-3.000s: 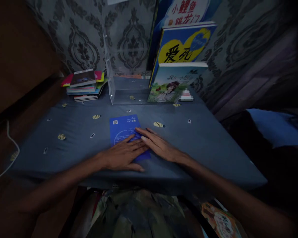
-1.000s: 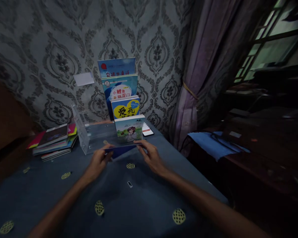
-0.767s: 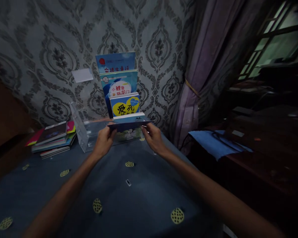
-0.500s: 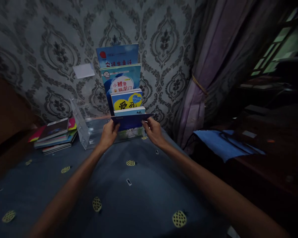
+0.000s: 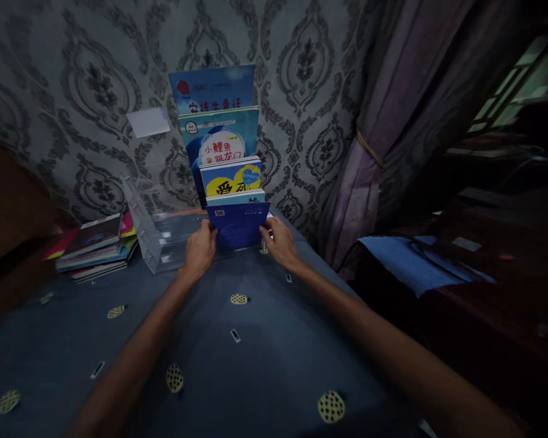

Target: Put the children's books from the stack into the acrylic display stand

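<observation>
Head view, centre of the frame: the left hand (image 5: 199, 250) curls its fingers (image 5: 209, 231) round the left edge of a dark blue booklet (image 5: 238, 225), and the right hand (image 5: 279, 242) grips the right edge with its fingers (image 5: 269, 226) closed on it. The booklet stands upright between the two hands, its cover facing the camera, at the front of a clear acrylic rack (image 5: 158, 237). Just behind it, stepped upward, stand other upright books (image 5: 228, 146). Left of the rack lies a flat stack of books (image 5: 95, 246). All rest on a blue patterned tablecloth (image 5: 256, 353). A purple curtain (image 5: 383, 121) hangs at upper right.
</observation>
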`<state>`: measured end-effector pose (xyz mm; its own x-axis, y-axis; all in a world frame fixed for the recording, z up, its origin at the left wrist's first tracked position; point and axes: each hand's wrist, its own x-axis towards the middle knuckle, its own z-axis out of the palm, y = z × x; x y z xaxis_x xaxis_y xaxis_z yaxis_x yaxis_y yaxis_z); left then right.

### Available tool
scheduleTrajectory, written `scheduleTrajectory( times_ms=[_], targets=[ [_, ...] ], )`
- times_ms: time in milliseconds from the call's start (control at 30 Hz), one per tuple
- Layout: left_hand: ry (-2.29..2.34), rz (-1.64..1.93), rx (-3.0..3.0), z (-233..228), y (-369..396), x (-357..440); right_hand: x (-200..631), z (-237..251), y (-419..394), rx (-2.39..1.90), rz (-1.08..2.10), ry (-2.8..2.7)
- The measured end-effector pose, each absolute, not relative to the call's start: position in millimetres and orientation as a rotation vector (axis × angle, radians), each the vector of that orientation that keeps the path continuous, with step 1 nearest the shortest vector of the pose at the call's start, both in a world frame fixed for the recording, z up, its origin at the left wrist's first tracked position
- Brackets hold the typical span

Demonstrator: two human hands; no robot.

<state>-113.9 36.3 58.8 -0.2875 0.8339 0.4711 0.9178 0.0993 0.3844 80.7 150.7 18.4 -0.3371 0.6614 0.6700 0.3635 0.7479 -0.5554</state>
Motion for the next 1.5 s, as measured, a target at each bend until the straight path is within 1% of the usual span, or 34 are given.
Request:
scheduleTrajectory(
  times_ms=[233, 400, 633, 833, 1267, 1500],
  targets=[
    [-2.327, -0.776, -1.728, 65, 35, -108, 75, 13, 155, -0.882, 0.416, -1.837],
    [-2.332, -0.698, -1.744, 68, 35, -106, 69, 16, 157, -0.858, 0.307, -1.837],
    [-2.353, -0.722, -1.731, 67, 42, -105, 60, 16, 155, -0.933, 0.206, -1.91],
    [-2.377, -0.709, -1.701, 69, 44, -101, 54, 12, 152, -0.999, 0.222, -1.885],
    [-2.323, -0.708, -1.685, 64, 48, -104, 51, 6, 152, -0.963, 0.21, -1.854],
    [-2.321, -0.692, -1.684, 64, 48, -103, 52, 10, 146, -1.021, 0.261, -1.892]
  ],
)
